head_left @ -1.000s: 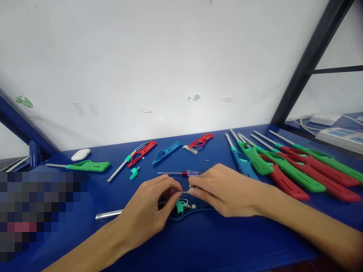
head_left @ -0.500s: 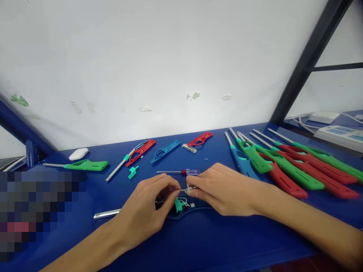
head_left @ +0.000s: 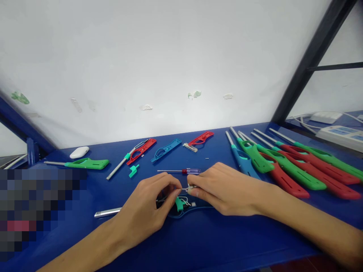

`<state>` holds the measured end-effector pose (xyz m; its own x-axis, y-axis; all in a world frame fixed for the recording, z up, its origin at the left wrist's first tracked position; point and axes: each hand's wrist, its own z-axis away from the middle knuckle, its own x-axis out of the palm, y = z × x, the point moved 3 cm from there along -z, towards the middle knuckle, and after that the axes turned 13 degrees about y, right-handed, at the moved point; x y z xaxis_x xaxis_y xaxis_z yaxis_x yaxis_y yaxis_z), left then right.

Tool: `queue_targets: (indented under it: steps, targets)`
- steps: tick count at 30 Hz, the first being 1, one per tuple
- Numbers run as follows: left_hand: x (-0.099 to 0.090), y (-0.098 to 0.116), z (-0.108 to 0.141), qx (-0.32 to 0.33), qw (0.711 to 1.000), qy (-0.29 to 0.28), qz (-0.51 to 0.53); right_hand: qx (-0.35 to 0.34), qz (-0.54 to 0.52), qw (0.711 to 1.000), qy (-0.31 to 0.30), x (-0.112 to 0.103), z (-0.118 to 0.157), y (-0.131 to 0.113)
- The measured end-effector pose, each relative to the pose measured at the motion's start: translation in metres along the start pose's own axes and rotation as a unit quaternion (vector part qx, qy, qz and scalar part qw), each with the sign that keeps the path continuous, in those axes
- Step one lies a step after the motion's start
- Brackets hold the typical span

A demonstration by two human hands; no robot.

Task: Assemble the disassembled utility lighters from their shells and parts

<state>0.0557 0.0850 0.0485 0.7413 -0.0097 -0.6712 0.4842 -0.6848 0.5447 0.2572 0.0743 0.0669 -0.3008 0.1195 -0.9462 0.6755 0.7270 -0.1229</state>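
Note:
My left hand (head_left: 150,206) pinches the end of a thin pale tube (head_left: 184,189) between thumb and forefinger. Facing it, my right hand (head_left: 229,189) is closed on a small whitish fitting (head_left: 190,186) that meets the tube; the fingers hide most of it. Under both hands lies an opened blue lighter casing (head_left: 181,216), with a green trigger (head_left: 179,204) and thin white wires showing. Its metal barrel (head_left: 107,213) sticks out to the left beneath my left wrist. Just beyond my fingers rests a screwdriver (head_left: 193,171) with a clear purple and red handle.
Farther back lie a red opened lighter (head_left: 141,152), a blue casing half (head_left: 166,150), a red casing half (head_left: 201,139) and a loose green trigger (head_left: 134,171). Several assembled lighters (head_left: 300,170) fill the right. A green lighter (head_left: 89,163) and white case (head_left: 79,152) are left.
The view has shifted very slightly. Both hands keep their pinch on the tube and the fitting, with hardly any movement.

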Motion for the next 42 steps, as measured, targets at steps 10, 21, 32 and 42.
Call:
queue_targets:
  steps: [10,21,32,42]
  targets:
    - [0.0011,-0.0009,0.0,0.002,1.0,-0.005,-0.004,-0.005,-0.005,1.0,0.001,0.0007,-0.0002,0.0004]
    - [0.0003,0.0003,0.0002,0.011,1.0,-0.011,-0.015,-0.011,-0.002,1.0,0.001,0.0027,-0.0004,-0.0017]
    - [0.0008,0.0019,-0.0005,0.021,1.0,-0.014,-0.017,-0.01,-0.002,1.0,-0.002,0.0009,0.0003,-0.002]
    - [0.0007,0.0005,0.0004,0.013,1.0,-0.018,-0.014,-0.007,-0.001,1.0,-0.002,0.0005,0.0005,-0.0019]
